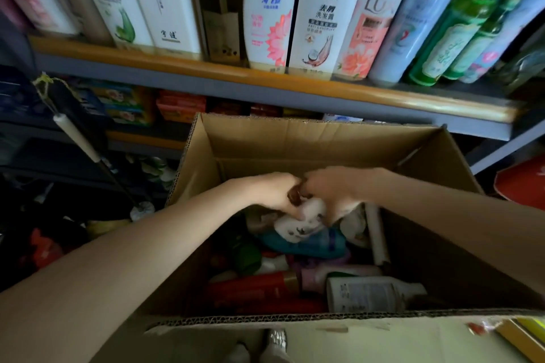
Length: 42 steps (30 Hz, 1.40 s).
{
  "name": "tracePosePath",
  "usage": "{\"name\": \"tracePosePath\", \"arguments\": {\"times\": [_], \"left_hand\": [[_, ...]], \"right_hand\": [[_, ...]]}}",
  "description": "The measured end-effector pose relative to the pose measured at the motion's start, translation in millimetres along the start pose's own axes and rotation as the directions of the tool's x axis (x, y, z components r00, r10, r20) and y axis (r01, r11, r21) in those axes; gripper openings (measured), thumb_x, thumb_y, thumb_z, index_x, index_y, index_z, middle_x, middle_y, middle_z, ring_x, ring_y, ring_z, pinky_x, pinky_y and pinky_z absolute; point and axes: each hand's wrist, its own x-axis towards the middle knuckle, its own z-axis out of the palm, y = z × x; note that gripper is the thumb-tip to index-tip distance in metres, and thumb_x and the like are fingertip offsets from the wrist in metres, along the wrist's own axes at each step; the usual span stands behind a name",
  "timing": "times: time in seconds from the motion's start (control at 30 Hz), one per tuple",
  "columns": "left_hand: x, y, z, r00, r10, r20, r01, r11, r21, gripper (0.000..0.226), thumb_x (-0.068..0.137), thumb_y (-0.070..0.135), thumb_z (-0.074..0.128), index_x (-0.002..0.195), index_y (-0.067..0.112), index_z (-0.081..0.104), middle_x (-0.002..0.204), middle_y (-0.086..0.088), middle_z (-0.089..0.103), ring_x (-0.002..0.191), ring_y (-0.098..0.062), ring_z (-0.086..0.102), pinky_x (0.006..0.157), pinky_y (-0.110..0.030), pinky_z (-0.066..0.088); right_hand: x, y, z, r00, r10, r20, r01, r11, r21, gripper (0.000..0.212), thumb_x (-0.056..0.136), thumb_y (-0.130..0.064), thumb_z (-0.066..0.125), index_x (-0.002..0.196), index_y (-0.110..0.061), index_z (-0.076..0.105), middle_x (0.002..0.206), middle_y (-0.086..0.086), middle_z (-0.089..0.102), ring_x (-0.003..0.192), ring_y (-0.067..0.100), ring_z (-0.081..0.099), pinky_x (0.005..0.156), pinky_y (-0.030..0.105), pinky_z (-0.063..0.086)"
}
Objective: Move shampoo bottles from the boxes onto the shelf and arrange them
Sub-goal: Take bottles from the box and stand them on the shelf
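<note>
An open cardboard box [309,138] stands below the shelf [265,82] and holds several bottles lying on their sides. Both my hands reach into it. My left hand [274,191] and my right hand [333,188] grip a white bottle with a brown cap [298,221], lifted a little above the pile. Under it lie a teal bottle [312,244], a red bottle [250,289] and a white bottle with a grey label [365,295]. On the shelf above, shampoo bottles stand in a row, among them a white and pink Head & Shoulders [268,9] and a white Raclen [324,12].
A gap with a dark thin item [224,9] lies between the shelf bottles. Lower shelves at the left hold soap packs [126,103]. A broom handle [76,138] leans at the left. A red object [522,186] sits at the right. My shoes [274,345] show beneath the box.
</note>
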Motion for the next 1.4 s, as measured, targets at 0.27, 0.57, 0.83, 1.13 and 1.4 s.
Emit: {"name": "tracePosePath", "arguments": {"times": [0.27, 0.57, 0.83, 1.13, 1.4], "left_hand": [[-79.6, 63.7, -122.8, 0.931, 0.070, -0.358, -0.183, 0.939, -0.292, 0.030, 0.086, 0.015, 0.064, 0.115, 0.006, 0.062, 0.111, 0.000, 0.067, 0.099, -0.011, 0.063, 0.084, -0.016, 0.047], [-186.8, 118.0, -212.9, 0.517, 0.121, -0.848, -0.688, 0.647, -0.327, 0.028, 0.080, 0.020, 0.058, 0.108, 0.016, 0.064, 0.104, 0.001, 0.072, 0.098, -0.014, 0.067, 0.087, -0.028, 0.054], [-217.2, 144.6, -284.3, 0.292, 0.208, -0.934, -0.454, 0.889, 0.057, 0.041, 0.087, 0.014, 0.063, 0.127, 0.020, 0.054, 0.119, 0.007, 0.063, 0.105, -0.007, 0.061, 0.090, -0.021, 0.047], [-222.7, 104.1, -330.9, 0.259, 0.026, -0.965, -0.096, 0.995, 0.001, 0.026, 0.088, 0.010, 0.055, 0.113, 0.014, 0.061, 0.113, -0.003, 0.064, 0.108, -0.019, 0.058, 0.092, -0.027, 0.043], [-206.5, 85.5, -361.4, 0.345, -0.055, -0.937, 0.029, 0.998, -0.048, 0.031, 0.089, 0.011, 0.051, 0.118, 0.016, 0.058, 0.122, -0.002, 0.060, 0.116, -0.021, 0.053, 0.102, -0.032, 0.040]], "right_hand": [[-123.9, 10.6, -164.4, 0.650, -0.119, -0.750, -0.122, 0.958, -0.258, 0.025, 0.081, -0.024, 0.067, 0.102, -0.010, 0.063, 0.108, 0.008, 0.055, 0.104, 0.028, 0.051, 0.081, 0.030, 0.037], [-189.1, -3.1, -234.4, 0.150, 0.411, -0.899, 0.505, 0.750, 0.427, 0.055, 0.079, -0.031, 0.072, 0.122, -0.006, 0.048, 0.114, 0.005, 0.053, 0.098, 0.019, 0.059, 0.087, 0.034, 0.051], [-157.3, -17.2, -311.9, 0.025, 0.305, -0.952, 0.634, 0.732, 0.252, 0.055, 0.076, -0.012, 0.075, 0.124, -0.013, 0.047, 0.107, -0.001, 0.063, 0.091, 0.011, 0.061, 0.072, 0.025, 0.056], [-120.6, 6.6, -361.7, 0.204, 0.306, -0.930, 0.102, 0.938, 0.331, 0.047, 0.076, -0.014, 0.075, 0.111, -0.003, 0.046, 0.105, 0.015, 0.062, 0.099, 0.032, 0.059, 0.086, 0.044, 0.048], [-76.1, 13.0, -402.5, 0.452, 0.558, -0.696, 0.551, 0.438, 0.710, 0.034, 0.081, 0.001, 0.067, 0.109, -0.005, 0.049, 0.114, 0.009, 0.060, 0.108, 0.029, 0.061, 0.065, 0.034, 0.059]]}}
